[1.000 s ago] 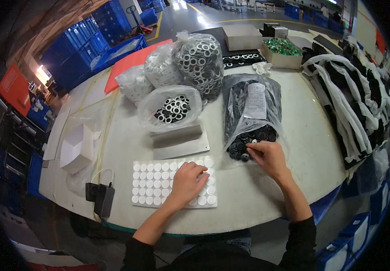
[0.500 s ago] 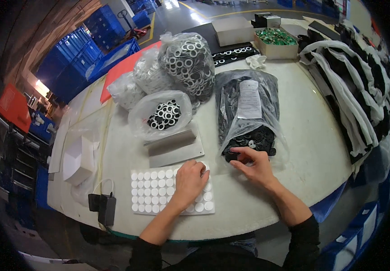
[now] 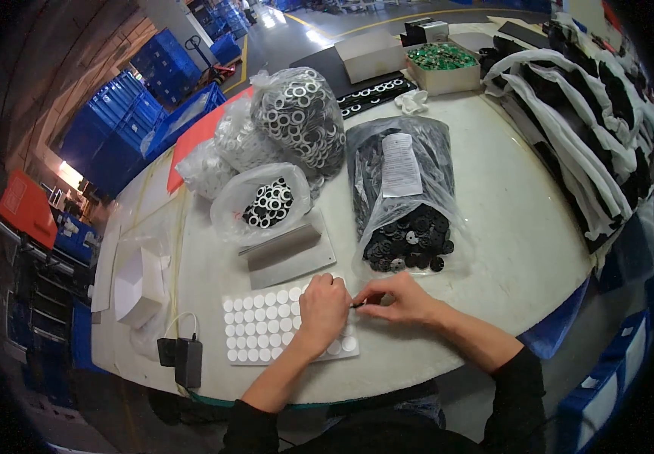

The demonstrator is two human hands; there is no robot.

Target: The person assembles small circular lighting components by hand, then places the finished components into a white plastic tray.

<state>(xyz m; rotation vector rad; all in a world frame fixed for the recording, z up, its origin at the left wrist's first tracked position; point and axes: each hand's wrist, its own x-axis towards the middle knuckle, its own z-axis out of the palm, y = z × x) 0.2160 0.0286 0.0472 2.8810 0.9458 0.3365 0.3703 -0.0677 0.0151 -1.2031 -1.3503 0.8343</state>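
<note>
A small dark piece, likely one of the black discs [image 3: 355, 305], is pinched between the thumb and fingertips of my right hand [image 3: 399, 300], beside the tray's right edge. My left hand [image 3: 324, 310] lies curled over the right part of a flat tray of round white discs [image 3: 264, 327]; its fingers are closed, and what they grip is hidden. Several rows of discs show left of it. Beyond my right hand lies an open plastic bag [image 3: 402, 170] with a white label, black perforated discs [image 3: 410, 240] spilling toward its mouth.
Behind the tray stands a bent metal plate [image 3: 290, 261]. An open bag of black and white rings [image 3: 270, 203] and fuller bags [image 3: 300, 117] sit farther back. A white box [image 3: 139, 286] and black power adapter [image 3: 188, 362] are left; layered black-and-white material [image 3: 561, 129] is right.
My right hand has moved from the bag's mouth down and left to the tray's edge, now with a small black piece in its fingertips. The left hand stays over the tray.
</note>
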